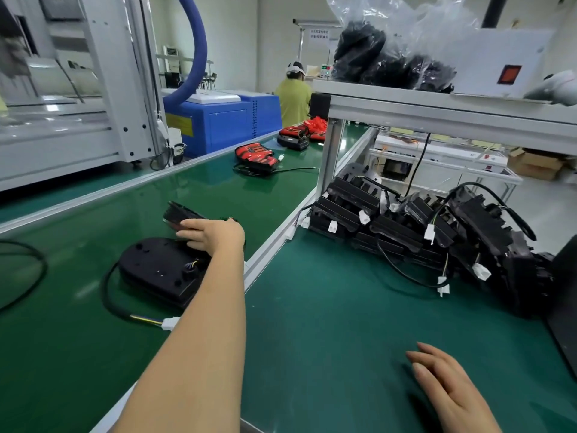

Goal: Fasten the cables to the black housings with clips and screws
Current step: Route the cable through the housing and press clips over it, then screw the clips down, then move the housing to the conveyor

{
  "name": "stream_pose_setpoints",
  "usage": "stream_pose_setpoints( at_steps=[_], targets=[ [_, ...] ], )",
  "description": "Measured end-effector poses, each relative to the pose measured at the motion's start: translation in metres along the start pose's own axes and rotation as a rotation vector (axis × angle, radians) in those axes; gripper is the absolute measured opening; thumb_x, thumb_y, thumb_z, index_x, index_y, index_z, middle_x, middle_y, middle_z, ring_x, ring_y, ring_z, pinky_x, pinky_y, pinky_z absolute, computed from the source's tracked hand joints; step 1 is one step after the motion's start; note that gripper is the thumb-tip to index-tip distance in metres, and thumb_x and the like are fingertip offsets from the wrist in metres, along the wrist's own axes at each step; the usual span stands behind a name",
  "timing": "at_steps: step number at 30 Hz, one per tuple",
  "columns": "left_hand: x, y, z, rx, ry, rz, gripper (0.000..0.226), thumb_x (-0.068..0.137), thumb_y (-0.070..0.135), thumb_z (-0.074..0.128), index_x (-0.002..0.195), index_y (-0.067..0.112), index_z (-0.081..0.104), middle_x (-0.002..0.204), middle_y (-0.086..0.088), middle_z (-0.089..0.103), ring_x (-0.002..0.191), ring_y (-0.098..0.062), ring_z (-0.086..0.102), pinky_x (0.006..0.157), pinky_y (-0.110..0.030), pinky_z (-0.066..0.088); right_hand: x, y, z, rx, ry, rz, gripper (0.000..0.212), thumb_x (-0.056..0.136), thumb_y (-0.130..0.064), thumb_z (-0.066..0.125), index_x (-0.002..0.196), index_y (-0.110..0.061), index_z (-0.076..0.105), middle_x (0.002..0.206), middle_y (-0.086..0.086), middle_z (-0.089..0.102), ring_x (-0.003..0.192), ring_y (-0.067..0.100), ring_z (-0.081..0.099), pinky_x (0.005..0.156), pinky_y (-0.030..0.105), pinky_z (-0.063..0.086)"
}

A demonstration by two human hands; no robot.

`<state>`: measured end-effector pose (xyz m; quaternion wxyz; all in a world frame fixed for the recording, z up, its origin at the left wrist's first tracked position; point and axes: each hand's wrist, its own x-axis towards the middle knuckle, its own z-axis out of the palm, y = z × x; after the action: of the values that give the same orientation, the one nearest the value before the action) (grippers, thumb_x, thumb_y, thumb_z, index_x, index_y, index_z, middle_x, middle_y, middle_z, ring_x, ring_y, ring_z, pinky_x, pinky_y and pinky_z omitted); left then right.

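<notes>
Housings wait in two places. One black housing [156, 270] lies back-up on the conveyor belt [203, 189], close to the belt's near edge rail. Its cable [107, 295] loops round its left side and ends in a white connector [170, 323]. This looks like a finished unit set on the belt to travel down the line, where red-faced units [257, 156] lie further along.

The left hand [212, 235] reaches across the rail, fingers stretched out against a second, tilted housing [179, 215] just behind the first. I cannot tell whether the thumb grips it underneath, since the hand hides that side. The right hand [449, 389] rests flat on the green bench [327, 323] near its front edge, fingers straight and holding nothing, probably bracing during the reach.

A pile of housings [406, 232], cables and white plugs trailing, is stacked at the bench's back edge under the shelf [437, 110], within easy reach as the stock to be worked.

On the shelf's top, a clear plastic bag [406, 42] stands open and holds black parts, perhaps coiled cables. Cardboard boxes [535, 164] sit far to the right, their contents unseen.
</notes>
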<state>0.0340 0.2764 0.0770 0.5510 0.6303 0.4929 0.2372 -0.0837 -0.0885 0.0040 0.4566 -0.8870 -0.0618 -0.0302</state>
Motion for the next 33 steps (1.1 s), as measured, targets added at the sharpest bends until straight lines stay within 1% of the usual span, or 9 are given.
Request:
stream_pose_setpoints(
  at_steps=[4, 8, 11, 13, 16, 18, 21, 30, 33],
  targets=[
    [-0.002, -0.012, -0.002, 0.274, 0.021, 0.171, 0.091, 0.093, 0.030, 0.055, 0.147, 0.000, -0.012, 0.157, -0.018, -0.013, 0.143, -0.034, 0.005, 0.115, -0.041, 0.020, 0.002, 0.006, 0.002, -0.012, 0.012, -0.038, 0.025, 0.085, -0.011, 0.067, 0.093, -0.035, 0.069, 0.120, -0.016, 0.058, 0.100, -0.018, 0.046, 0.077, -0.004, 0.032],
    [-0.005, -0.022, -0.021, 0.610, 0.024, 0.246, 0.104, 0.083, 0.050, 0.062, 0.149, 0.004, -0.004, 0.158, -0.016, 0.000, 0.143, -0.031, 0.011, 0.112, -0.044, 0.015, 0.005, 0.013, 0.002, -0.024, 0.004, -0.046, 0.026, 0.083, -0.012, 0.069, 0.092, -0.036, 0.069, 0.120, -0.017, 0.057, 0.096, -0.016, 0.049, 0.076, -0.002, 0.033],
    [-0.005, -0.034, -0.032, 0.829, -0.070, 0.285, 0.121, 0.072, 0.056, 0.071, 0.148, 0.026, -0.019, 0.159, -0.006, -0.012, 0.142, -0.037, 0.016, 0.110, -0.061, 0.004, 0.006, 0.015, 0.003, -0.040, -0.011, -0.047, 0.026, 0.083, -0.013, 0.069, 0.092, -0.038, 0.068, 0.120, -0.020, 0.056, 0.095, -0.016, 0.049, 0.075, -0.001, 0.033],
    [-0.003, -0.044, -0.039, 0.928, -0.085, 0.333, 0.125, 0.070, 0.053, 0.075, 0.144, 0.035, -0.024, 0.158, 0.001, -0.018, 0.142, -0.034, 0.019, 0.109, -0.064, 0.003, 0.006, 0.015, 0.003, -0.043, -0.007, -0.051, 0.027, 0.083, -0.014, 0.069, 0.092, -0.038, 0.067, 0.120, -0.021, 0.055, 0.095, -0.017, 0.048, 0.075, -0.002, 0.033],
    [0.004, -0.054, -0.050, 0.954, -0.096, 0.370, 0.117, 0.077, 0.031, 0.073, 0.145, 0.036, -0.021, 0.158, 0.003, -0.016, 0.142, -0.027, 0.021, 0.114, -0.056, 0.012, 0.006, 0.015, 0.003, -0.046, -0.006, -0.052, 0.029, 0.083, -0.012, 0.069, 0.092, -0.039, 0.067, 0.120, -0.021, 0.055, 0.097, -0.017, 0.047, 0.076, 0.000, 0.033],
    [0.007, -0.058, -0.055, 0.939, -0.088, 0.377, 0.107, 0.080, 0.011, 0.061, 0.146, 0.036, -0.018, 0.159, 0.002, -0.014, 0.141, -0.025, 0.023, 0.116, -0.051, 0.013, 0.005, 0.015, 0.002, -0.051, -0.005, -0.051, 0.029, 0.082, -0.011, 0.069, 0.092, -0.039, 0.067, 0.120, -0.020, 0.055, 0.099, -0.017, 0.046, 0.076, 0.000, 0.033],
    [0.003, -0.060, -0.055, 0.925, -0.073, 0.391, 0.102, 0.080, 0.002, 0.052, 0.147, 0.036, -0.017, 0.159, 0.001, -0.013, 0.140, -0.024, 0.024, 0.116, -0.049, 0.011, 0.004, 0.013, 0.001, -0.059, -0.013, -0.041, 0.028, 0.083, -0.013, 0.069, 0.092, -0.039, 0.067, 0.121, -0.022, 0.054, 0.103, -0.018, 0.043, 0.078, 0.000, 0.032],
    [0.000, -0.060, -0.066, 0.968, -0.061, 0.385, 0.090, 0.085, 0.007, 0.049, 0.149, 0.036, -0.008, 0.160, -0.001, -0.002, 0.138, -0.032, 0.022, 0.111, -0.046, 0.023, 0.002, 0.006, -0.002, -0.011, -0.060, 0.022, 0.023, 0.085, -0.015, 0.068, 0.092, -0.037, 0.065, 0.122, -0.025, 0.050, 0.101, 0.001, 0.054, 0.083, 0.004, 0.035],
    [-0.010, -0.052, -0.071, 0.949, -0.087, 0.361, 0.091, 0.087, 0.037, 0.062, 0.150, 0.034, -0.003, 0.159, -0.003, -0.004, 0.140, -0.032, 0.017, 0.112, -0.049, 0.020, 0.004, 0.002, -0.006, 0.060, -0.067, 0.065, 0.024, 0.086, -0.011, 0.066, 0.095, -0.033, 0.063, 0.123, -0.015, 0.053, 0.107, -0.002, 0.052, 0.094, 0.013, 0.037]
  ],
)
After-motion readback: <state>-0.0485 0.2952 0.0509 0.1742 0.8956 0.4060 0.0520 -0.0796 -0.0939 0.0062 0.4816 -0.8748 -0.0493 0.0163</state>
